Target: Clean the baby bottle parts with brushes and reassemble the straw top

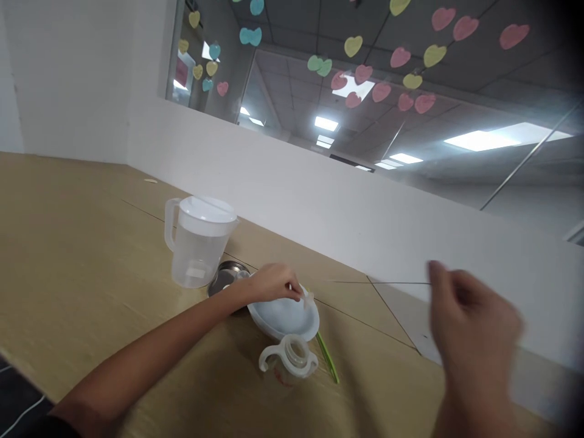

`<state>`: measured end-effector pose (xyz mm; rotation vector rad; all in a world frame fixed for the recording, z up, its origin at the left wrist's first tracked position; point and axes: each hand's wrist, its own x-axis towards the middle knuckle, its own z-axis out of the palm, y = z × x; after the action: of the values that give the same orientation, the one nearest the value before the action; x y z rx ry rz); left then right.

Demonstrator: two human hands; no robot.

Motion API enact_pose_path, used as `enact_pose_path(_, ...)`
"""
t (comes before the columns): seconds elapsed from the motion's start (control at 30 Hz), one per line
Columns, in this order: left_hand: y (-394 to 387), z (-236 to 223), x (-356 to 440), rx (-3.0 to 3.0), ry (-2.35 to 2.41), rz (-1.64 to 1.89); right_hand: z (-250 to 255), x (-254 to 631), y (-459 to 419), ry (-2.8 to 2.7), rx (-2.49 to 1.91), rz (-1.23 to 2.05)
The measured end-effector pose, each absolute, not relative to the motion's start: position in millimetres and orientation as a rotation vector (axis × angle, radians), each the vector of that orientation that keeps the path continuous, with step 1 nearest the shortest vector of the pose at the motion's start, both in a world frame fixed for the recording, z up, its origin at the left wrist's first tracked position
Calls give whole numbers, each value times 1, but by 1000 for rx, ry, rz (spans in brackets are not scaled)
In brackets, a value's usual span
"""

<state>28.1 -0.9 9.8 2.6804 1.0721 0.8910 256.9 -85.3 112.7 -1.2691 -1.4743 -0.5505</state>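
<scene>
My left hand (pixel 276 283) is closed in a pinch above a white bowl (pixel 278 322), with a small pale translucent piece (pixel 308 299) at its fingertips; the exact kind is unclear. Raised at the right, my right hand (pixel 474 322) is blurred and closed around one end of a thin dark wire-like rod (pixel 387 282). The rod points left, and its far end fades from sight. In front of the bowl stands a clear baby bottle (pixel 285 371) without a lid, its white collar carrying two curved handles.
A translucent pitcher (pixel 196 255) with a white lid stands at the left. Beside it, a metal bowl (pixel 221 277) is partly hidden by my left arm. A slim green stick-like thing (pixel 327 359) lies right of the bottle. A white wall (pixel 292 188) backs the table (pixel 77 243).
</scene>
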Motion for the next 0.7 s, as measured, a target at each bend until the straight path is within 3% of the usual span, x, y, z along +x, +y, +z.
enact_pose_path(0.17,1,-7,40,2830,1220,694,90,241,-30,-1884,-1552,-419)
enact_pose_path(0.47,1,-21,47,2874,1293,556,59,227,-5,-2028,-1727,-407)
enact_pose_path(0.7,2,-31,52,2859,1273,525,44,232,16,-2085,-2009,-209)
